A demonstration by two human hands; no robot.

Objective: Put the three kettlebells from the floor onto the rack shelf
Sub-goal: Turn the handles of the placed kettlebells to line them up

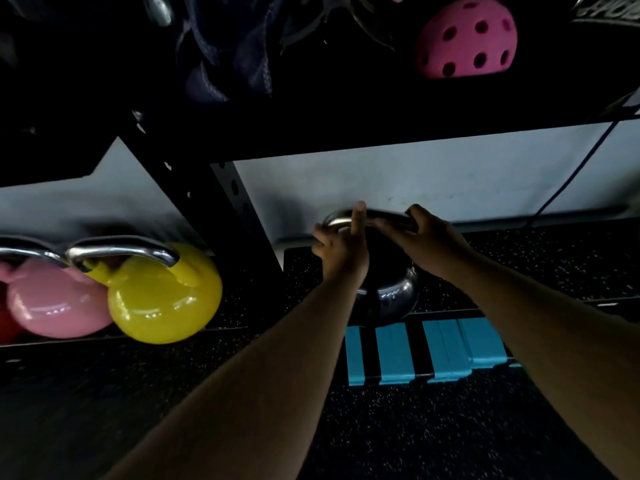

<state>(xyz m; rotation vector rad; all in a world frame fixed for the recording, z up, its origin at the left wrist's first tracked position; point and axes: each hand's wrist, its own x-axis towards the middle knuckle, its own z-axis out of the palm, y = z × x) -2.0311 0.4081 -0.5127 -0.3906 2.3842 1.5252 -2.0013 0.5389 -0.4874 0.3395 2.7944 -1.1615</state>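
A black kettlebell (391,292) with a chrome handle stands on the low rack shelf (519,265), right of the rack's upright post. My left hand (341,251) rests at the left end of its handle with fingers spread and one finger pointing up. My right hand (429,237) is curled over the handle's right end. On the shelf section to the left sit a yellow kettlebell (162,299) and a pink kettlebell (52,303), side by side and touching, both with chrome handles.
A black perforated upright post (228,216) divides the two shelf sections. A blue and black striped block (422,351) lies on the speckled rubber floor in front of the shelf. Above, an upper shelf holds a pink perforated ball (465,38) and dark straps. A red object (7,323) shows at far left.
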